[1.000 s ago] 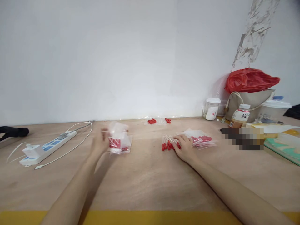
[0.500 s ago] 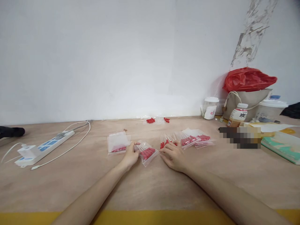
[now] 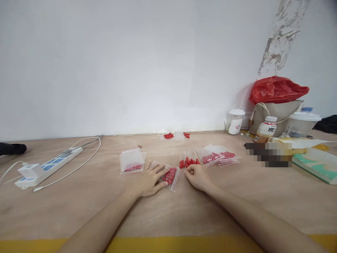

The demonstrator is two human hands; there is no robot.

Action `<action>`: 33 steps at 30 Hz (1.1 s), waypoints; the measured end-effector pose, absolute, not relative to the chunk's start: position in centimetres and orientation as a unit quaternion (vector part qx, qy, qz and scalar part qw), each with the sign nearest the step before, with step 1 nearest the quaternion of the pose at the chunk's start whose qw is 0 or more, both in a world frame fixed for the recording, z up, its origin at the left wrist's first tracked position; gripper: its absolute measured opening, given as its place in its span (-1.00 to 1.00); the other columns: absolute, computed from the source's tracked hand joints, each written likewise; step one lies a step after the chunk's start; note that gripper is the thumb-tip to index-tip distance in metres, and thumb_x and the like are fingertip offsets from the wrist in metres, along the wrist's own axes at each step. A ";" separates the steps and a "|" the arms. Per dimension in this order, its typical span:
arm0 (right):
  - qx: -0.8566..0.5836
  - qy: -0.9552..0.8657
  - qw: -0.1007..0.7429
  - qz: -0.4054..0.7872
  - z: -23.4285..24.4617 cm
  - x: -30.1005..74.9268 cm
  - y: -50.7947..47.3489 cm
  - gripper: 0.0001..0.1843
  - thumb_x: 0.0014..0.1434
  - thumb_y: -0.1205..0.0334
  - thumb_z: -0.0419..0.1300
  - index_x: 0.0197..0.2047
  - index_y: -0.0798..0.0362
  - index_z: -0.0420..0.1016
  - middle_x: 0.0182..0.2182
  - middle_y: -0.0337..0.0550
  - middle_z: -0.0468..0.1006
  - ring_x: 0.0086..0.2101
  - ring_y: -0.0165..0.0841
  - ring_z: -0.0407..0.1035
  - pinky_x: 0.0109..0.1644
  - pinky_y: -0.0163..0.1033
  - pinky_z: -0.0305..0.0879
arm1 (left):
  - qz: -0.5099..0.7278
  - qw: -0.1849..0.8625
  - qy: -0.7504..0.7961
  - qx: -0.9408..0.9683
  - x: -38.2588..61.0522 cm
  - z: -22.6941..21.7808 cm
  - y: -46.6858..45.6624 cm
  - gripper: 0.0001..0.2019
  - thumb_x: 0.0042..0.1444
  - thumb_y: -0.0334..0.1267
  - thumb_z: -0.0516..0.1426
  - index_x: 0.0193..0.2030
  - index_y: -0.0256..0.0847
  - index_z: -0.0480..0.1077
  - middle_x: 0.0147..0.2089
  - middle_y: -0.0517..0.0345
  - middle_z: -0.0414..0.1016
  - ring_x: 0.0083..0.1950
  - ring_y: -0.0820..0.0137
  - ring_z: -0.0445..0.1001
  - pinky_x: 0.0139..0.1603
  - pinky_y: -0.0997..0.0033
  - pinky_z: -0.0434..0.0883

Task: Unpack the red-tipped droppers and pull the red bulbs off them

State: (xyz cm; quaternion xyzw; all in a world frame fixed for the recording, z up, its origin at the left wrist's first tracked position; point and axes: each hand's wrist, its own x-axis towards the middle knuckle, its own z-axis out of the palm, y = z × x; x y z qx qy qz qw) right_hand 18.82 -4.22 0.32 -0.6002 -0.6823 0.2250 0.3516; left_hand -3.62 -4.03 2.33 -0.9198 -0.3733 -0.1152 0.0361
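My left hand (image 3: 150, 180) lies flat with fingers spread on a small clear bag of red-capped droppers (image 3: 170, 176), pressing it to the wooden table (image 3: 168, 207). My right hand (image 3: 197, 175) rests just right of that bag, its fingers curled in a loose pinch near the bag's edge; what it holds, if anything, is too small to see. Loose red-capped droppers (image 3: 187, 159) lie fanned out just beyond the right hand. A stack of filled bags (image 3: 131, 160) sits to the left, and more clear bags with red droppers (image 3: 220, 156) to the right.
A white power strip (image 3: 47, 167) with cables lies at the left. Red caps (image 3: 176, 135) sit by the wall. At the right stand a lidded cup (image 3: 235, 121), a bottle (image 3: 266, 129), a tote with a red plastic bag (image 3: 277, 90), a clear tub (image 3: 301, 124) and a green tray (image 3: 317, 163).
My left hand left the stack at the left, brought one bag to the middle and now flattens it under spread fingers. My right hand drew back from the loose droppers toward the bag.
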 end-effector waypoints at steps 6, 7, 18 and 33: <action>-0.539 -0.606 0.287 0.510 0.8 18.1 -4.7 -0.90 -0.03 0.29 0.05 -0.52 0.09 0.31 -0.64 -0.34 0.39 -0.84 -0.61 -0.02 -0.79 -0.41 -0.16 | -0.124 0.140 -0.433 -0.882 -1.4 2.7 -6.3 -0.38 -0.01 0.22 -0.09 0.00 -0.23 0.32 -0.27 -0.14 0.45 -0.18 0.12 0.37 0.00 -0.01 0.09; -0.523 -0.602 0.283 0.533 0.8 18.1 -4.8 -0.90 -0.03 0.28 0.06 -0.53 0.09 0.30 -0.64 -0.35 0.38 -0.84 -0.62 -0.01 -0.81 -0.42 -0.19 | -0.127 0.129 -0.436 -0.882 -1.4 2.8 -6.4 -0.41 0.02 0.19 -0.10 -0.01 -0.22 0.33 -0.29 -0.12 0.45 -0.20 0.14 0.38 -0.05 0.03 0.14; -0.522 -0.591 0.268 0.553 1.2 17.9 -5.0 -0.77 -0.06 0.35 0.09 -0.69 0.09 0.18 -0.83 -0.45 0.17 -0.86 -0.64 -0.12 -0.81 -0.44 -0.30 | -0.207 -0.048 -0.367 -0.906 -1.9 3.0 -4.8 -0.71 0.14 -0.23 -0.03 0.00 -0.07 0.30 0.00 0.11 0.34 0.02 0.34 0.30 0.01 0.37 0.26; -0.492 -0.616 0.291 0.542 1.4 18.0 -5.3 -0.66 -0.13 0.30 0.21 -0.75 0.10 0.12 -0.85 -0.47 0.07 -0.77 -0.64 -0.14 -0.71 -0.42 -0.27 | -0.156 0.095 -0.158 -0.970 1.0 2.4 -1.7 -0.77 0.18 -0.30 -0.08 -0.28 -0.18 0.41 -0.21 0.09 0.44 -0.19 0.41 0.38 -0.17 0.43 0.29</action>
